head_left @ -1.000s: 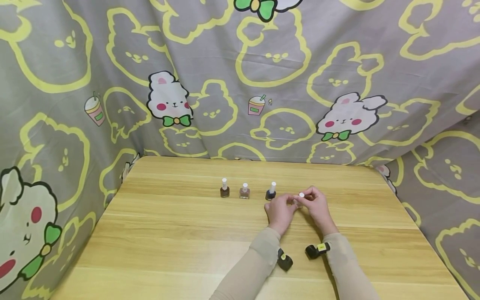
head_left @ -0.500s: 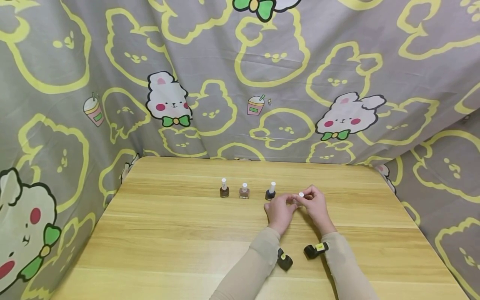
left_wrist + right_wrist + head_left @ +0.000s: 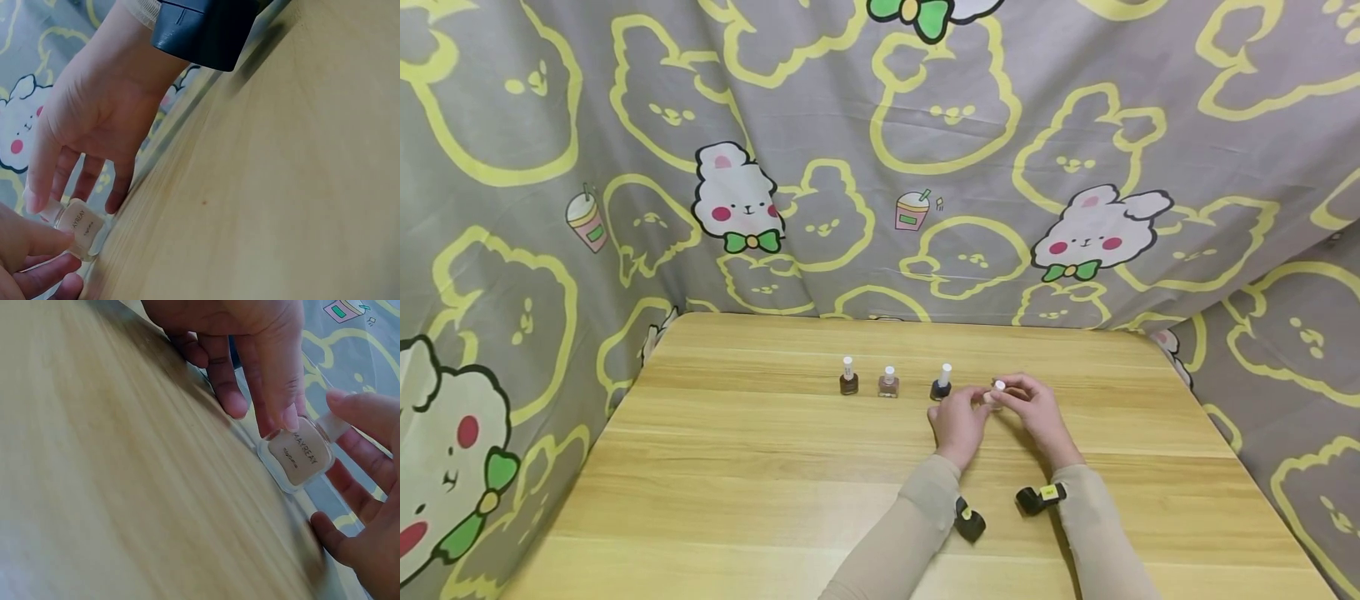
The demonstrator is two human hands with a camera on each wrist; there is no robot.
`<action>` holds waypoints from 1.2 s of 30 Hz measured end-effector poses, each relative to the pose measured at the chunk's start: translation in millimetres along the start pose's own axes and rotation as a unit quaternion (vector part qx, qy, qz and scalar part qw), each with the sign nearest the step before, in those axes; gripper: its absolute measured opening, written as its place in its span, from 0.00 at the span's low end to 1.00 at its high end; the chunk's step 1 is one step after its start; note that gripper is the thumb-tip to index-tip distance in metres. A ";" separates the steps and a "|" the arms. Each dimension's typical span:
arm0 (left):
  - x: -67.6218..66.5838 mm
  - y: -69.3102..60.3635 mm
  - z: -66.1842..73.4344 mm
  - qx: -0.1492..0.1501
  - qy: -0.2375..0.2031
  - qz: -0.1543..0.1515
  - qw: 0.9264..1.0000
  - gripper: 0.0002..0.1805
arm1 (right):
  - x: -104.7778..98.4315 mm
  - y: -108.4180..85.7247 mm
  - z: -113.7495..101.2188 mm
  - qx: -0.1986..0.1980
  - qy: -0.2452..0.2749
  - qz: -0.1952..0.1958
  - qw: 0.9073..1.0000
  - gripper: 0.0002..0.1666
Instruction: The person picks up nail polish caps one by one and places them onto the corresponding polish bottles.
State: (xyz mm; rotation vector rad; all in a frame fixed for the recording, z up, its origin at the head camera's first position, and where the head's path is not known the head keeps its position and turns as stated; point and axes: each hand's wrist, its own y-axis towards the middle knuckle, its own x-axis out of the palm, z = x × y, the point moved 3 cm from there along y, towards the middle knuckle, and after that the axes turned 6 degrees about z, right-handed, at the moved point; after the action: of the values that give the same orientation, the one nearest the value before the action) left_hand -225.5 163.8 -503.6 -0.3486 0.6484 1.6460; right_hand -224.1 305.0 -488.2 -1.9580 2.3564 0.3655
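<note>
My left hand [image 3: 960,425] pinches the clear glass body of a nail polish bottle [image 3: 303,453] filled with pale beige polish. With thumb and fingers, my right hand [image 3: 1037,417] grips its white cap [image 3: 999,386]. Printed lettering faces the camera in both wrist views. The bottle looks upright, its base at or very near the tabletop. In the head view, fingers cover most of the glass. Just left of my hands stands a dark blue nail polish bottle [image 3: 941,388] with a tall white cap.
Further left stand a mauve nail polish bottle [image 3: 888,386] and a dark brown one [image 3: 848,384], both white-capped. The wooden table [image 3: 737,467] reaches back to a grey patterned curtain [image 3: 850,125]. Black wrist cameras [image 3: 970,521] sit on both sleeves.
The right hand has turned slightly at the cap, its wrist shifting a little to the right. The cap's top has shifted slightly left. The left hand stays in place.
</note>
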 end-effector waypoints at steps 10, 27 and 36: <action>-3.1 1.0 -1.8 -0.011 0.001 0.002 1.000 0.13 | 7.2 12.0 23.5 -0.008 -0.020 0.043 0.999 0.19; -9.9 -6.8 -1.7 -0.004 -0.036 -0.018 0.999 0.10 | -0.3 12.9 29.5 0.006 -0.024 0.018 1.000 0.30; -26.1 -8.6 -6.7 -0.025 -0.084 -0.061 0.994 0.12 | -14.9 6.9 29.1 0.008 -0.046 0.022 0.999 0.33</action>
State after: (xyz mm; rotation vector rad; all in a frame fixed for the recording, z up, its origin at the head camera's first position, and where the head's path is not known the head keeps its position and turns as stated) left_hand -213.1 139.5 -495.9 -0.2772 0.4527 1.5565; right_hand -231.1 326.8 -512.6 -1.8434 2.3407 0.4286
